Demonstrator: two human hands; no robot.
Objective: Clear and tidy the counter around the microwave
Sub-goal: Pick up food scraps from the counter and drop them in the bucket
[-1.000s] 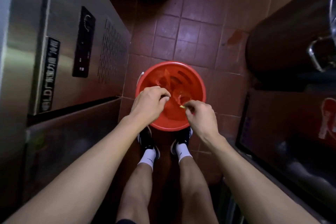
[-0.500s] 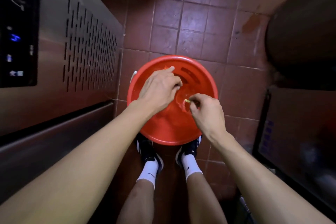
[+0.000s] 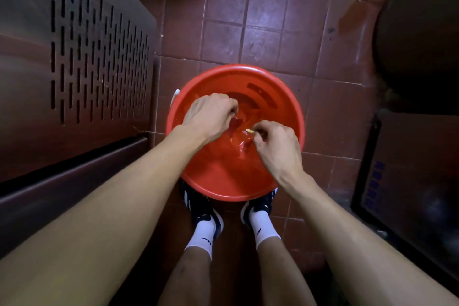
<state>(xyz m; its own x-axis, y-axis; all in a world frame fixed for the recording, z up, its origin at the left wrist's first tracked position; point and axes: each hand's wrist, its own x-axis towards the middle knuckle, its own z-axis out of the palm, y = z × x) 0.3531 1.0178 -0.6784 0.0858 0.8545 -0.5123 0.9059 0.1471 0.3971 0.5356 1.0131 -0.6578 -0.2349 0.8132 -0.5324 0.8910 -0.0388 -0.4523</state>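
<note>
Closest to the camera it's just two bare forearms and two legs, with two black shoes and white socks planted right at the near edge of one red bucket on the tiled floor. Both hands are down inside the bucket mouth. The left hand has its fingers curled in tight, and it looks like it's got hold of the thin red plastic bag lining the bucket, though honestly I can't see the fingertips well enough to swear to it. The right hand is pinching a small yellowish scrap between thumb and fingers, sitting right on the bag. My read: this is the dump-the-rubbish bit of the counter tidy, so the thing being cleared is already over the bucket and not on the counter at all. To do it well I'd keep the left hand holding the liner open and off to the side, let the scrap go low inside instead of flicking it, and make sure the thin plastic doesn't cling to the fingers and drag the scrap back out. Count-wise: one bucket, one liner, one scrap that I can make out. Further out there's one steel cabinet with slotted vents on the left, one big dark round drum-like thing far right, and one dark box nearer on the right; can't tell what that is.
</note>
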